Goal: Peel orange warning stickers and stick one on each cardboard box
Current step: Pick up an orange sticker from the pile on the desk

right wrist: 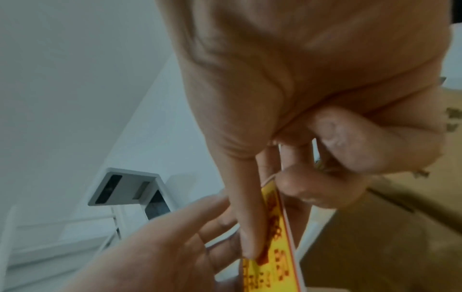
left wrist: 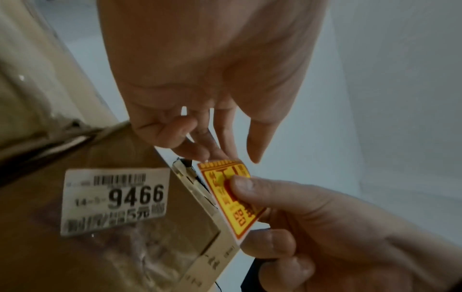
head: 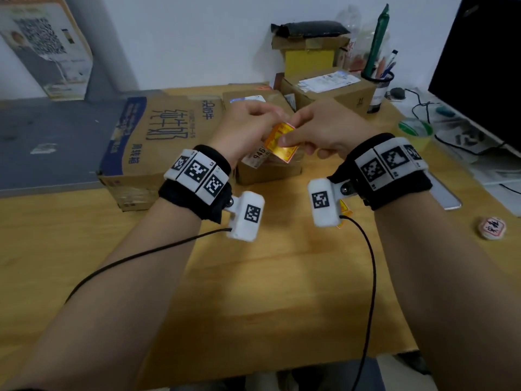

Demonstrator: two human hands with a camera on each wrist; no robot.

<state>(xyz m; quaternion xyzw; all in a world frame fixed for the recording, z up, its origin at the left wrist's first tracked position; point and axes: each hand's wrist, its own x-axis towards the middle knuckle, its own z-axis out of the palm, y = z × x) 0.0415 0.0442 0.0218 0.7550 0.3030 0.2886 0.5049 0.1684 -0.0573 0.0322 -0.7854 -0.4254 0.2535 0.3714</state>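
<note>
Orange-yellow rectangular warning sticker point(head: 282, 141) pinched by right hand point(head: 324, 131) thumb and fingers; left hand point(head: 245, 128) fingertips nip its top corner, above small cardboard box point(head: 267, 167). Left wrist view alone reads box label point(left wrist: 115, 199) "9466".

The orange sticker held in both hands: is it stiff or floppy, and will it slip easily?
The orange sticker is probably thin and bendable, since it looks edge-thin in the right wrist view. It likely weighs little: the right hand holds it by thumb pinch. The left hand fingertips work its corner, so peeling probably needs care.
</note>
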